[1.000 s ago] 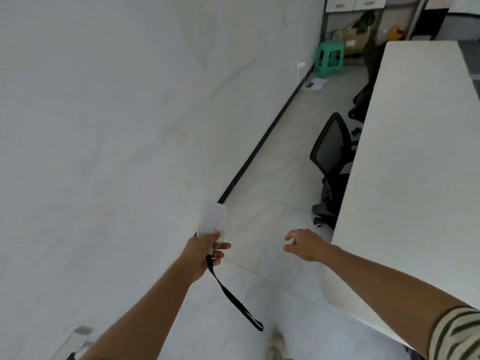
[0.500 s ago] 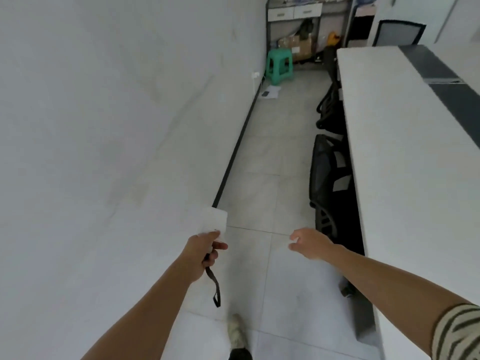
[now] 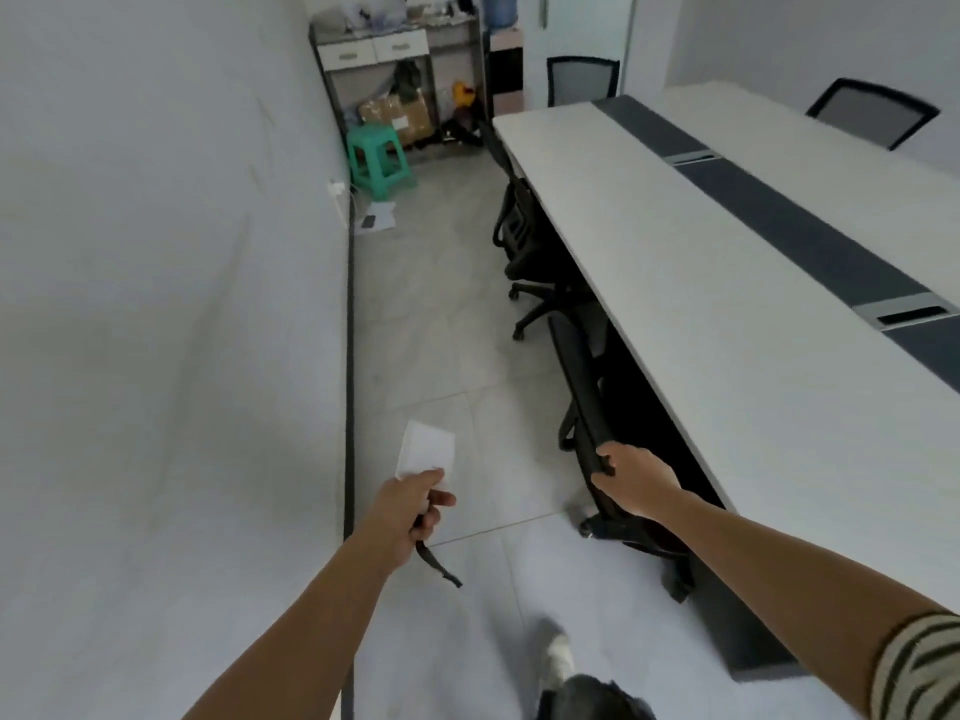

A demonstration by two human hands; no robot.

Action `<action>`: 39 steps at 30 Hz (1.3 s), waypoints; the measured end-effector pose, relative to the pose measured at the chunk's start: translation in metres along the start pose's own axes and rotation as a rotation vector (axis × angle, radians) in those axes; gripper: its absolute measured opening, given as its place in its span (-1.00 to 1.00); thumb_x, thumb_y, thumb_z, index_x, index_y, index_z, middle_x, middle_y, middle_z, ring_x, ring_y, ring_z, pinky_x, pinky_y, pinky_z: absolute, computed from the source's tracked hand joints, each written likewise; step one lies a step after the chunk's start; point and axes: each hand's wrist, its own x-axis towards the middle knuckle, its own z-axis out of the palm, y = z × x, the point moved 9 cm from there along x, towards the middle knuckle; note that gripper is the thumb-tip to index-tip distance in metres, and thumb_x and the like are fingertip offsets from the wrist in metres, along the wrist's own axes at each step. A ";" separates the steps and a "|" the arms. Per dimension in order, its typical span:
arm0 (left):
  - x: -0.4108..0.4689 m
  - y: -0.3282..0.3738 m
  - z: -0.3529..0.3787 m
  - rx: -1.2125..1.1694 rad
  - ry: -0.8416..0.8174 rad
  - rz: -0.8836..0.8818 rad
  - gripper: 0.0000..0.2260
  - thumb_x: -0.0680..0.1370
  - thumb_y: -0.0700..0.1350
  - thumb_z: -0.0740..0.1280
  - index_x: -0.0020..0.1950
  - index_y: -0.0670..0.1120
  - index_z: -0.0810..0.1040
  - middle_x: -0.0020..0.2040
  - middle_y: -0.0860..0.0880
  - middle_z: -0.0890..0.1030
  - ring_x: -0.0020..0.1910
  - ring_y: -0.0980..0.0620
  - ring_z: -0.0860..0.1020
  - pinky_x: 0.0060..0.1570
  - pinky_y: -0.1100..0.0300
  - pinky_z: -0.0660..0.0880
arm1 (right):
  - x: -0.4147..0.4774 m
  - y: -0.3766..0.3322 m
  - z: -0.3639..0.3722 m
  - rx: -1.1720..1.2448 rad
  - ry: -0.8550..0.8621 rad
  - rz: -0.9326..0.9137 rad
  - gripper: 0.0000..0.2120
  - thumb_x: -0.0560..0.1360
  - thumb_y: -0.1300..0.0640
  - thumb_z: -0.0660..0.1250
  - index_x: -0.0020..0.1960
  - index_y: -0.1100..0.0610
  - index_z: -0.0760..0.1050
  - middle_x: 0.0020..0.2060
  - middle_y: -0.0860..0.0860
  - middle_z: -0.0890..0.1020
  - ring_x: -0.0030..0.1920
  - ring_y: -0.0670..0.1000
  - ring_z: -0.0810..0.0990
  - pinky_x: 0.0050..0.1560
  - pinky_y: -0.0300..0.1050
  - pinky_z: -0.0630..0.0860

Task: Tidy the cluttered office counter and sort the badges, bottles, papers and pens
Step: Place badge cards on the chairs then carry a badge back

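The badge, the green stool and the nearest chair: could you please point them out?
badge [image 3: 426,449], head view, white card face.
green stool [image 3: 372,134], head view, seat top.
nearest chair [image 3: 581,381], head view, black backrest.

Arms outstretched, left hand [image 3: 410,506] and right hand [image 3: 636,478] gripping.
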 end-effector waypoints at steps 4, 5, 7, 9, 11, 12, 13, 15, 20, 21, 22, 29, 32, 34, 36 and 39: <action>0.060 0.036 0.010 0.051 -0.064 -0.033 -0.90 0.57 -0.15 0.31 -0.02 -0.18 0.46 -0.24 -0.17 0.62 -0.56 0.09 0.31 -0.64 0.31 0.13 | 0.063 0.002 -0.009 0.040 0.042 0.111 -0.44 0.50 -0.08 0.31 0.45 0.02 0.28 0.19 0.06 0.55 0.14 0.11 0.57 -0.02 -0.09 0.52; 0.074 0.045 0.011 0.068 -0.076 -0.036 -0.90 0.57 -0.15 0.32 -0.02 -0.18 0.45 -0.24 -0.17 0.62 -0.56 0.08 0.32 -0.64 0.31 0.12 | 0.078 0.003 -0.009 0.056 0.042 0.137 -0.40 0.49 -0.10 0.32 0.47 0.02 0.26 0.20 0.06 0.53 0.15 0.12 0.56 -0.04 -0.09 0.50; 0.111 0.068 0.012 0.111 -0.090 -0.042 -0.90 0.57 -0.15 0.32 -0.03 -0.17 0.46 -0.24 -0.18 0.63 -0.55 0.07 0.34 -0.62 0.31 0.14 | 0.116 0.002 -0.004 0.105 0.025 0.204 -0.35 0.47 -0.11 0.34 0.47 0.04 0.22 0.20 0.09 0.50 0.15 0.15 0.55 -0.07 -0.09 0.48; 0.143 0.091 0.011 0.138 -0.090 -0.054 -0.89 0.56 -0.14 0.33 -0.01 -0.17 0.47 -0.22 -0.19 0.64 -0.52 0.06 0.37 -0.58 0.29 0.20 | 0.148 0.001 0.002 0.164 -0.013 0.284 -0.35 0.45 -0.11 0.35 0.44 0.09 0.23 0.17 0.11 0.51 0.11 0.17 0.56 -0.10 -0.08 0.48; 0.172 0.114 0.012 0.159 -0.111 -0.064 -0.88 0.56 -0.14 0.34 0.00 -0.18 0.48 -0.22 -0.20 0.64 -0.49 0.03 0.40 -0.55 0.26 0.26 | 0.171 0.004 0.015 0.214 -0.055 0.379 -0.39 0.46 -0.07 0.34 0.40 0.14 0.25 0.09 0.11 0.53 0.04 0.16 0.58 -0.17 -0.10 0.47; 0.184 0.125 0.013 0.167 -0.116 -0.061 -0.88 0.56 -0.15 0.34 0.00 -0.19 0.49 -0.21 -0.21 0.64 -0.47 0.02 0.42 -0.53 0.25 0.29 | 0.179 0.006 0.021 0.207 -0.071 0.418 -0.44 0.48 -0.04 0.33 0.38 0.15 0.27 0.03 0.09 0.55 -0.02 0.14 0.58 -0.23 -0.12 0.45; 0.200 0.136 0.014 0.179 -0.123 -0.068 -0.88 0.56 -0.15 0.34 0.00 -0.19 0.49 -0.21 -0.21 0.64 -0.45 0.00 0.44 -0.51 0.23 0.32 | 0.187 0.006 0.024 0.178 -0.084 0.456 -0.51 0.50 0.00 0.30 0.37 0.14 0.30 -0.03 0.07 0.56 -0.10 0.11 0.57 -0.28 -0.15 0.43; 0.221 0.150 0.017 0.177 -0.135 -0.068 -0.88 0.56 -0.15 0.35 0.00 -0.20 0.50 -0.21 -0.21 0.65 -0.43 -0.02 0.50 -0.48 0.21 0.39 | 0.191 0.005 0.022 0.081 -0.075 0.504 -0.62 0.55 0.10 0.23 0.36 0.12 0.35 -0.05 0.06 0.58 -0.18 0.08 0.51 -0.29 -0.14 0.41; 0.268 0.167 0.047 0.233 -0.251 -0.102 -0.87 0.56 -0.18 0.33 0.04 -0.23 0.51 -0.16 -0.23 0.65 -0.33 -0.10 0.60 -0.40 0.16 0.54 | 0.189 -0.010 0.025 0.019 -0.060 0.547 -0.71 0.57 0.20 0.18 0.29 0.11 0.39 0.02 0.07 0.60 -0.05 0.09 0.58 -0.21 -0.13 0.38; 0.277 0.169 0.055 0.253 -0.274 -0.099 -0.86 0.56 -0.19 0.32 0.06 -0.24 0.51 -0.14 -0.24 0.63 -0.30 -0.12 0.61 -0.39 0.14 0.56 | 0.185 -0.013 0.029 0.015 -0.057 0.556 -0.71 0.57 0.21 0.19 0.28 0.11 0.40 0.01 0.05 0.60 -0.06 0.08 0.58 -0.21 -0.13 0.37; 0.283 0.171 0.063 0.276 -0.293 -0.090 -0.85 0.57 -0.21 0.31 0.08 -0.26 0.50 -0.12 -0.25 0.61 -0.28 -0.13 0.61 -0.38 0.13 0.57 | 0.182 -0.017 0.035 0.000 -0.059 0.557 -0.71 0.56 0.21 0.21 0.28 0.10 0.40 0.00 0.04 0.60 -0.08 0.07 0.57 -0.22 -0.14 0.37; 0.309 0.154 0.097 0.530 -0.487 -0.109 -0.80 0.55 -0.22 0.34 0.13 -0.27 0.49 -0.11 -0.18 0.50 -0.31 -0.11 0.55 -0.24 0.05 0.60 | 0.126 -0.062 0.092 0.003 -0.059 0.640 -0.59 0.58 0.16 0.17 0.42 0.04 0.31 0.10 0.03 0.62 0.10 0.08 0.60 -0.09 -0.12 0.44; 0.312 0.133 0.093 0.618 -0.526 -0.141 -0.77 0.54 -0.18 0.36 0.15 -0.23 0.46 -0.10 -0.14 0.47 -0.24 -0.14 0.55 -0.13 0.00 0.57 | 0.101 -0.084 0.117 0.038 -0.087 0.647 -0.54 0.57 0.19 0.14 0.45 0.00 0.28 0.12 0.03 0.61 0.13 0.10 0.56 -0.05 -0.10 0.43; 0.309 0.118 0.089 0.672 -0.538 -0.157 -0.73 0.54 -0.18 0.37 0.20 -0.23 0.45 -0.07 -0.15 0.47 -0.20 -0.18 0.55 -0.12 -0.02 0.57 | 0.082 -0.098 0.135 0.085 -0.113 0.649 -0.51 0.56 0.18 0.15 0.48 -0.01 0.25 0.21 0.02 0.56 0.21 0.11 0.50 0.06 -0.07 0.45; 0.311 0.107 0.083 0.726 -0.524 -0.170 -0.69 0.54 -0.17 0.37 0.24 -0.22 0.43 0.06 -0.19 0.47 -0.19 -0.21 0.56 -0.23 -0.01 0.62 | 0.066 -0.111 0.151 0.123 -0.144 0.633 -0.47 0.55 0.13 0.19 0.50 -0.03 0.21 0.31 0.01 0.49 0.29 0.11 0.42 0.16 -0.01 0.45; 0.314 0.088 0.071 0.793 -0.493 -0.197 -0.69 0.53 -0.18 0.34 0.25 -0.22 0.45 0.19 -0.25 0.51 -0.19 -0.26 0.60 -0.44 0.07 0.58 | 0.033 -0.122 0.176 0.172 -0.181 0.649 -0.43 0.53 0.02 0.23 0.51 -0.04 0.17 0.35 0.04 0.42 0.32 0.13 0.39 0.22 0.03 0.41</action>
